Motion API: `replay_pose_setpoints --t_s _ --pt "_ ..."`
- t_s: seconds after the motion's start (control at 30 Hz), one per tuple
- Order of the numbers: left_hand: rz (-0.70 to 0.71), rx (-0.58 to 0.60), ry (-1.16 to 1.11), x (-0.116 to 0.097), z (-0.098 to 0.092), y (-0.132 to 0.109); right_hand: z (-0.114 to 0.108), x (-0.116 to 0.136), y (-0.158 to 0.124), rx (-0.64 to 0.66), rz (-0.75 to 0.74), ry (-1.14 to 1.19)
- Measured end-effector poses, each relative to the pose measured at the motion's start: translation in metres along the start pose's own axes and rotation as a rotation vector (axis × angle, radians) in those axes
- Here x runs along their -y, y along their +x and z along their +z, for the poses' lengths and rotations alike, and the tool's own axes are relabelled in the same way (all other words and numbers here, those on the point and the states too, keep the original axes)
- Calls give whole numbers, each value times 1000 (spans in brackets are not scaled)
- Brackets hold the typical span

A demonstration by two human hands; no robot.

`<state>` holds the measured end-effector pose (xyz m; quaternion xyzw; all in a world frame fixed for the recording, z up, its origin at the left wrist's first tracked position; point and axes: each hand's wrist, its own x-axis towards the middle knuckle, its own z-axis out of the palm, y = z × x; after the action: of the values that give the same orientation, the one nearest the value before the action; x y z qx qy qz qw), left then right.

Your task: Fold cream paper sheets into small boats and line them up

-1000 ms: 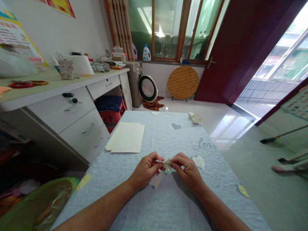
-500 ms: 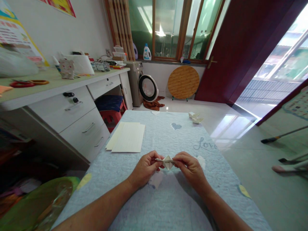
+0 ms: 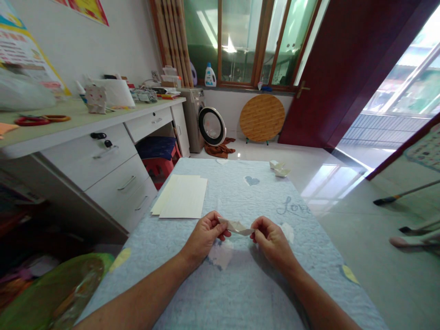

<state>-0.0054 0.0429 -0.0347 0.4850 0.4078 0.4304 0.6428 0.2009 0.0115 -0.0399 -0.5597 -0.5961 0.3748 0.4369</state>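
A small folded piece of pale paper (image 3: 238, 227) hangs just above the cloth between my two hands. Its left end is pinched between the thumb and fingers of my left hand (image 3: 208, 233). My right hand (image 3: 270, 237) grips the opposite end, fingers curled. The paper looks long and narrow, with a low raised fold in the middle. Beyond my left hand a stack of cream paper sheets (image 3: 184, 197) lies flat. At the far right corner of the table sit folded paper shapes (image 3: 282, 172) like small boats.
A light blue quilted cloth (image 3: 240, 293) covers the table. To the left are a white desk (image 3: 103, 120) with red-handled scissors (image 3: 32, 120) and a green basin (image 3: 62, 293). A washing machine (image 3: 194, 119) stands behind.
The folded paper has been drawn out longer and flatter, its diamond-shaped middle less open. My hands are slightly farther apart, the left one a little to the left.
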Motion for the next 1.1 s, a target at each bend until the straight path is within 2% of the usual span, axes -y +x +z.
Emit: replay_pose_setpoints --t_s 0.13,0.3,0.5,0.73,0.9,1.1 --pt "11 2 11 2 2 -1 3 2 -6 -25 -170 -309" --pt "26 35 19 4 4 -3 7 6 -10 32 -308 -363" --pt "61 107 30 4 5 -5 6 7 -5 141 -273 -369" --pt "70 149 4 4 5 -5 4 5 -5 104 -306 -298" --pt "91 166 150 9 4 -5 7 2 -6 125 -362 -335" --pt "112 161 224 13 4 -4 12 4 -11 33 -441 -366"
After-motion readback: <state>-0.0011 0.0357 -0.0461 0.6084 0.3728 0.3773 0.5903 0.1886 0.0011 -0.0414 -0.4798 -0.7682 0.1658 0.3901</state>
